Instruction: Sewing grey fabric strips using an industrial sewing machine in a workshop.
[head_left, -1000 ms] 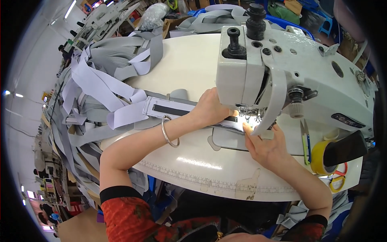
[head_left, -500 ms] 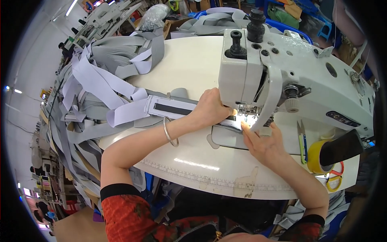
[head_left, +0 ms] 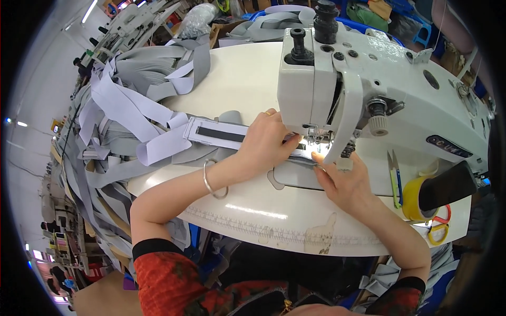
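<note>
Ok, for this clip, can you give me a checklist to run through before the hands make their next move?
1. Left hand on the pale strip with the black band: ok.
2. Right hand clear of the presser foot: not ok, I'd say; its fingertips are right beside it.
3. Work area under the sewing machine lit: ok.
4. Needle raised or lowered: cannot tell, too small and glaring.
5. Strip's far end apart from the loose lilac strips: not ok, it meets one.
6. Green-and-blue snips away from the strip: ok.
</note>
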